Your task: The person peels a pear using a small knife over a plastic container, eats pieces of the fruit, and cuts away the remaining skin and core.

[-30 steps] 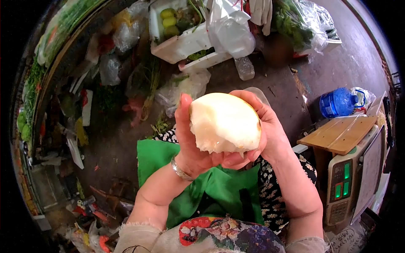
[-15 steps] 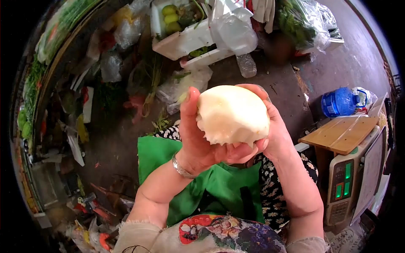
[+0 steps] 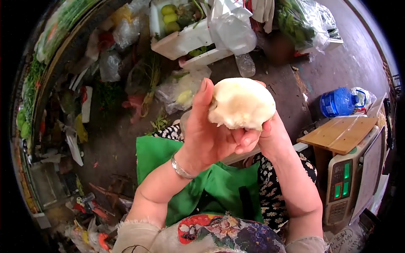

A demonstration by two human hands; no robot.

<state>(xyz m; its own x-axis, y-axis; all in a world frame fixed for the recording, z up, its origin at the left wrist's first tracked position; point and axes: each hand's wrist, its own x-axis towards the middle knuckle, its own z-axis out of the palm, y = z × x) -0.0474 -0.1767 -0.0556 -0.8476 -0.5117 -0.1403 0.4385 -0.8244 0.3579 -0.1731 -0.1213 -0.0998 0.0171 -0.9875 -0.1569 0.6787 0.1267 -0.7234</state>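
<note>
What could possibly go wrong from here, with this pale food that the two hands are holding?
The pale piece of produce might slip: it looks smooth, and the left hand and right hand hold it raised. Its ragged lower edge may also shed bits, perhaps onto the green cloth on the lap.

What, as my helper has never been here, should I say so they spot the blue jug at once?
Find the scale with a green-lit display at the picture's right. Just past the wooden board beside it is the blue jug, far bulkier and bluer than the colourless bottle by the white foam box.
</note>
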